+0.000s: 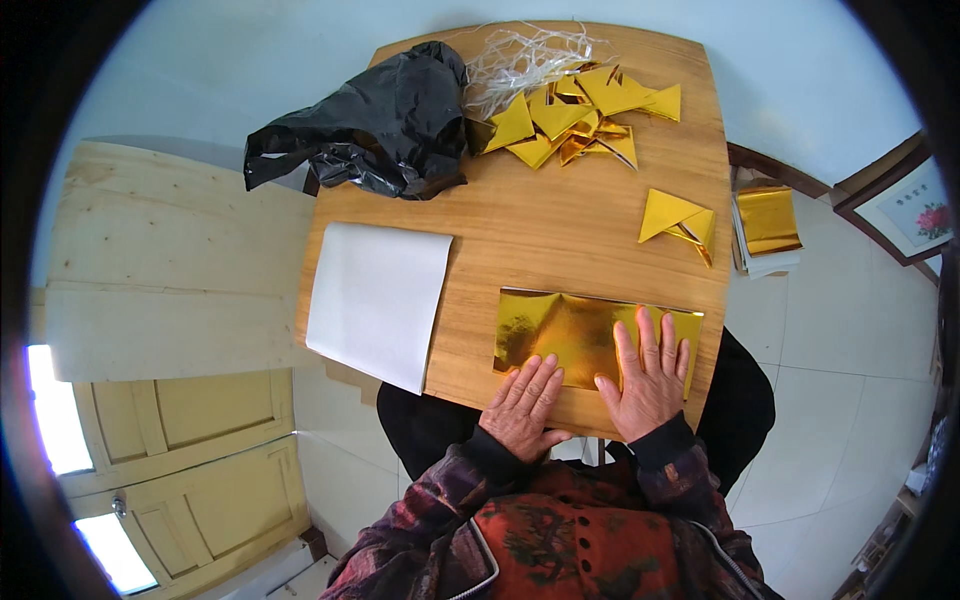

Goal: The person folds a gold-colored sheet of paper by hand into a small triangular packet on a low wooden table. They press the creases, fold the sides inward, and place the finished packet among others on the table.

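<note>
A shiny gold foil paper (555, 335), shaped as a long rectangle, lies flat near the front edge of the wooden table. My right hand (648, 385) rests on its right part with the fingers spread and stretched out. At its lower left edge is my left hand (523, 405), fingers straight and flat, the tips touching the paper and the thumb out to the side. Beyond the paper's right end lies a folded gold piece with pointed corners (675, 220). To the left of the paper is a sheet or stack of white paper (378, 300).
At the back of the wooden table (560, 225) sit a heap of folded gold pieces (570, 115), a tangle of clear plastic strands (525, 60) and a crumpled black plastic bag (390, 125). More gold paper (770, 220) tops a stack right of the table. A framed picture (905, 205) leans nearby.
</note>
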Motion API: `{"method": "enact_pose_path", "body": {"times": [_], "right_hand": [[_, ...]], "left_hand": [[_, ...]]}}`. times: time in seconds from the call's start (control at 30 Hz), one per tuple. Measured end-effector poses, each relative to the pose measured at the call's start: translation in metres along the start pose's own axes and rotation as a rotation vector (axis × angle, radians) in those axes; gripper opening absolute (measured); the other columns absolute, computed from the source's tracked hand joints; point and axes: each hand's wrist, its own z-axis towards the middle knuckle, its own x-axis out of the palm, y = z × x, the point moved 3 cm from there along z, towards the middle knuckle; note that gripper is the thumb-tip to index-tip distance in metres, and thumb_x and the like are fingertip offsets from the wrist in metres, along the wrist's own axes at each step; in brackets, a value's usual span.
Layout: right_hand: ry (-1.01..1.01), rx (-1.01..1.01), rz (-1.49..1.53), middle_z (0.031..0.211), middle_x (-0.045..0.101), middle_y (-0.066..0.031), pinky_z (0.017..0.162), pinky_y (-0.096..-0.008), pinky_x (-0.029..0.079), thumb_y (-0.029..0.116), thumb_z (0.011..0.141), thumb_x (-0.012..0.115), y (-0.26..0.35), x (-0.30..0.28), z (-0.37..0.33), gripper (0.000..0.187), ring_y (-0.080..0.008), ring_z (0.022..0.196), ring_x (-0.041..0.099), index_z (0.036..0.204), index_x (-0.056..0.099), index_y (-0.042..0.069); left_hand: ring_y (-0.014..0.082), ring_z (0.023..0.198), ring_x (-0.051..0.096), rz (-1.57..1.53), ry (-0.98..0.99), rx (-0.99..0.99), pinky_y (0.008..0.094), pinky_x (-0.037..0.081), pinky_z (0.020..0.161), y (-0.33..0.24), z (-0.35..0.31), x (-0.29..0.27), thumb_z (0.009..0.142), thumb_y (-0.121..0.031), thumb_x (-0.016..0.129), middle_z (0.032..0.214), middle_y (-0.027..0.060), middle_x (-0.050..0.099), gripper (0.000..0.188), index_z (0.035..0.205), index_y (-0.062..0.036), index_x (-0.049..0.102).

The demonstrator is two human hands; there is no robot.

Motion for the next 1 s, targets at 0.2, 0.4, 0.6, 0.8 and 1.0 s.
{"method": "enact_pose_path", "body": {"times": [0.2,0.4,0.6,0.8,1.0], "right_hand": [[0.049,0.012,0.0,0.158,0.023,-0.0111,0.113,-0.0608,0.014,0.036,0.08,0.072,0.0,-0.002,0.001,0.077,-0.0399,0.146,0.014,0.147,0.038,0.016],[0.078,0.019,-0.006,0.158,0.023,-0.012,0.113,-0.061,0.013,0.037,0.081,0.07,0.0,-0.002,0.002,0.076,-0.0405,0.146,0.013,0.147,0.038,0.017],[0.094,0.017,-0.011,0.158,0.024,-0.0125,0.112,-0.0617,0.014,0.039,0.082,0.069,0.0,-0.003,0.002,0.076,-0.041,0.146,0.014,0.147,0.038,0.017],[0.105,0.013,0.001,0.158,0.024,-0.0126,0.112,-0.062,0.011,0.041,0.081,0.069,-0.002,-0.002,0.001,0.077,-0.0417,0.145,0.015,0.147,0.038,0.017],[0.099,0.0,-0.041,0.158,0.023,-0.0124,0.112,-0.0619,0.01,0.043,0.084,0.063,-0.004,0.001,0.0,0.073,-0.0422,0.146,0.014,0.147,0.039,0.017]], "left_hand": [[0.0282,0.144,0.029,-0.004,-0.008,-0.075,0.0423,0.022,0.117,0.015,-0.011,-0.004,0.081,-0.058,0.061,0.154,0.0126,0.033,0.088,0.146,-0.0049,0.036],[0.0324,0.142,0.032,0.028,0.011,-0.089,0.045,0.025,0.115,0.026,-0.022,-0.002,0.085,-0.065,0.052,0.153,0.0157,0.035,0.087,0.146,-0.0043,0.038],[0.0303,0.139,0.037,0.013,-0.033,-0.105,0.0435,0.026,0.114,0.032,-0.024,-0.01,0.087,-0.059,0.054,0.148,0.0144,0.042,0.076,0.14,-0.0048,0.046],[0.0279,0.119,0.059,-0.18,-0.277,-0.212,0.0391,0.038,0.103,0.03,0.01,-0.048,0.07,-0.018,0.074,0.127,0.0095,0.063,0.054,0.121,-0.0044,0.064],[0.0309,0.142,0.033,-0.219,-0.032,0.047,0.0416,0.027,0.114,-0.024,0.079,-0.027,0.083,-0.027,0.064,0.152,0.0154,0.036,0.069,0.143,-0.003,0.042]]}}
